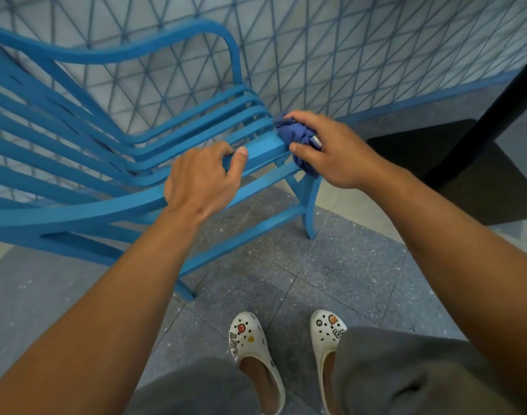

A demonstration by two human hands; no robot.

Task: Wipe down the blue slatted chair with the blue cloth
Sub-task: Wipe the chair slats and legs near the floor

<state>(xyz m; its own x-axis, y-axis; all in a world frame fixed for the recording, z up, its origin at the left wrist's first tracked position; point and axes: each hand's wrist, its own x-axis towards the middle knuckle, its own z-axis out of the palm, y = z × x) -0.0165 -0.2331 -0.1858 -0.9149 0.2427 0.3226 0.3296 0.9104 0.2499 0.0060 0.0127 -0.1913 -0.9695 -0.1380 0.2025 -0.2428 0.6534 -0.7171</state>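
The blue slatted chair (112, 163) fills the left half of the head view, its curved slats running from the back down to the seat's front edge. My left hand (202, 178) grips the front rail of the seat, fingers curled over it and thumb on top. My right hand (331, 148) holds a bunched dark blue cloth (298, 136) and presses it against the right front corner of the seat, above the front leg. Part of the cloth hangs down below my thumb.
A wall of pale triangular tiles (346, 49) stands close behind the chair. A black table post and base (465, 163) sit to the right. The floor is grey speckled tile (331, 265). My feet in white clogs (256, 351) stand just in front of the chair.
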